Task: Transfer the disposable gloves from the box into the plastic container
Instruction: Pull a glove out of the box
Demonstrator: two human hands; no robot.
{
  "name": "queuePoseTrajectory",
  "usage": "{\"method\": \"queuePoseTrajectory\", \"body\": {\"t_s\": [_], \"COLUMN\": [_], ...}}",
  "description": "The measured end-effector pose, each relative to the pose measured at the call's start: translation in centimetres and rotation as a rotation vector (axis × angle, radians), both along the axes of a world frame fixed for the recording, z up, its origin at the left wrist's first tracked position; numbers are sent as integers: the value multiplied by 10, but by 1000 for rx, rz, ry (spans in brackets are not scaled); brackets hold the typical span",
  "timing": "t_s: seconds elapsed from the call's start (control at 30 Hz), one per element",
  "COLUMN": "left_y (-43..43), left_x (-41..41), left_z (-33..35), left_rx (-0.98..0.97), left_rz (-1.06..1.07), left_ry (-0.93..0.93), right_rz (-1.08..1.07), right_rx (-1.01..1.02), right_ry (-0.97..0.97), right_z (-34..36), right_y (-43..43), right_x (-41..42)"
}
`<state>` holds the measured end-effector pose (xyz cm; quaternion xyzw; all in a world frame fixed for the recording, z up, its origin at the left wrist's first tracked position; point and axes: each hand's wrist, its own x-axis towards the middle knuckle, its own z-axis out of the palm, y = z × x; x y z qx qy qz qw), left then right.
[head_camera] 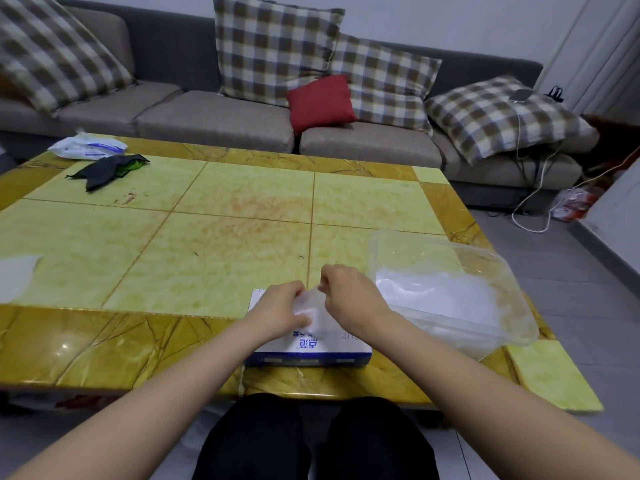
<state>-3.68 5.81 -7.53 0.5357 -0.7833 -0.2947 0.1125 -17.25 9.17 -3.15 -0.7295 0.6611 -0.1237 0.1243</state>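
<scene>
A blue and white glove box [311, 351] lies flat at the near edge of the table. Above its top, a thin clear disposable glove [317, 306] is stretched between both hands. My left hand [280, 311] grips the glove's left side, its fingers curled over the box. My right hand [346, 292] pinches the glove's upper right part, a little higher. To the right of the box stands a clear plastic container [512, 271], tilted slightly, with a white heap of gloves [436, 296] inside it.
The yellow tiled table [207, 237] carries a black cloth [107, 168] and a white packet [88, 147] at its far left, and a white sheet [15, 275] at its left edge. A grey sofa [214, 116] with cushions stands behind.
</scene>
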Motion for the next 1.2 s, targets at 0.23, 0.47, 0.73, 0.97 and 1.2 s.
{"method": "queuePoseTrajectory", "body": {"t_s": [0.23,0.47,0.73,0.97,1.2], "left_y": [1,0,2,3,-1], "left_x": [-7,-8,-7,-9,-9], "left_z": [0,3,2,1,26], "left_rx": [-16,20,12,13,175], "left_rz": [-6,4,15,-2,-72], "left_ry": [-59,-94,-83,-67,-126], "right_rz": [-126,-14,-16,-173,-287], "right_rx": [-81,51,-4,-138,-251], "right_ry": [-106,-248,-236,-428,-446], "right_z": [23,13,12,41,64], "right_y": [-1,9,7,8,6], "right_x": [-27,-28,-25,-48,-76]}}
